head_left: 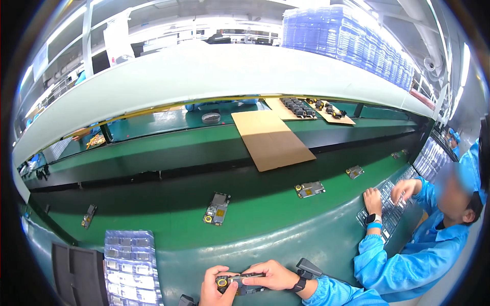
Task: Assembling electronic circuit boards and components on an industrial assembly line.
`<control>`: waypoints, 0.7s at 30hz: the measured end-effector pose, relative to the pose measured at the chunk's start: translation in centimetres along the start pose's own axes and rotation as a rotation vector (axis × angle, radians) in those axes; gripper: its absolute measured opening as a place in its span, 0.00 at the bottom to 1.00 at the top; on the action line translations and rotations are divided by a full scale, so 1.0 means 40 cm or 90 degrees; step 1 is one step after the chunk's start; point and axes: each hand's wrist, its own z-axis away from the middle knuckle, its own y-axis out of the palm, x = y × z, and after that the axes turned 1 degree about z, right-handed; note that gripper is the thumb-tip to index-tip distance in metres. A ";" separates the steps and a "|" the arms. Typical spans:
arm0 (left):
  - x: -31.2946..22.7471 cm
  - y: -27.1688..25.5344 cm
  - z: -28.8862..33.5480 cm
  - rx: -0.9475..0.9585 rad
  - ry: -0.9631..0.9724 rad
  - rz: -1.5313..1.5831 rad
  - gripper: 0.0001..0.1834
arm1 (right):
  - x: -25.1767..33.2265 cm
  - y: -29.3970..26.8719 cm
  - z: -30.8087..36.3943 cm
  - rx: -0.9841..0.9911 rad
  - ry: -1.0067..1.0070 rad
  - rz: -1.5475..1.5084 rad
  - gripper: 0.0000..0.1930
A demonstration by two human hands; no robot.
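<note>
Close to the near edge of the bench, I hold a circuit board (pixel 250 289) with a yellow ring at its left end. My left hand (pixel 213 289) grips that left end, thumb beside the ring. On the other end my right hand (pixel 273 275) is closed, its thumb lying across the board's top face. Part of the board is hidden under my fingers. Beyond my hands, a similar board (pixel 217 209) lies on the green conveyor belt (pixel 168 219), with another board (pixel 310 189) farther right.
Left of my hands stand clear plastic trays (pixel 130 265) with small parts and a black tray (pixel 76 273). A cardboard sheet (pixel 273 140) slopes over the belt's far side. At right, a co-worker's hands (pixel 373 201) are over another clear tray (pixel 390 217). More boards lie along the belt.
</note>
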 end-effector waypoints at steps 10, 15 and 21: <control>0.013 -0.003 -0.008 -0.001 0.013 0.011 0.21 | -0.004 0.004 -0.002 -0.038 -0.063 0.026 0.13; 0.008 -0.003 -0.004 -0.009 -0.032 0.045 0.18 | 0.009 0.004 0.002 -0.032 -0.095 0.025 0.13; 0.036 -0.004 -0.005 -0.013 0.004 0.040 0.17 | 0.006 0.004 0.000 -0.040 -0.123 0.103 0.13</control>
